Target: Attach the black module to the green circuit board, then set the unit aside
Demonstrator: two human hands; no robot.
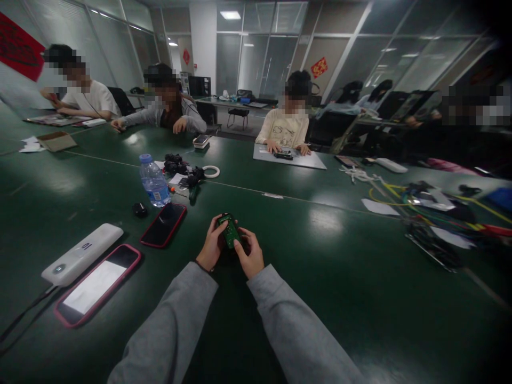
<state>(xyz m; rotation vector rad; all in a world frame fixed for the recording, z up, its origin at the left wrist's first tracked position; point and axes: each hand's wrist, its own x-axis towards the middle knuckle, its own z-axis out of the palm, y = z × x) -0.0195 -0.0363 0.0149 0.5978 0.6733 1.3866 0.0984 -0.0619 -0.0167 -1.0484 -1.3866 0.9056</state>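
Observation:
Between my two hands is a small green circuit board [231,233], tilted, with a dark part along its edge that I cannot make out. My left hand [212,245] grips its left side, thumb lying over the board's upper face. On the right side my right hand [250,254] is closed round it, thumb pressed near the lower corner. The fingers underneath are hidden. Both hands are just above the dark green table [320,288], in front of my body.
Left of my hands lie a dark phone [164,225], a red-edged phone [100,285], a white power bank [83,253] with a cable, and a water bottle [155,181]. Tangled wires [444,213] spread at right. Across the table a person works at a grey board [312,158].

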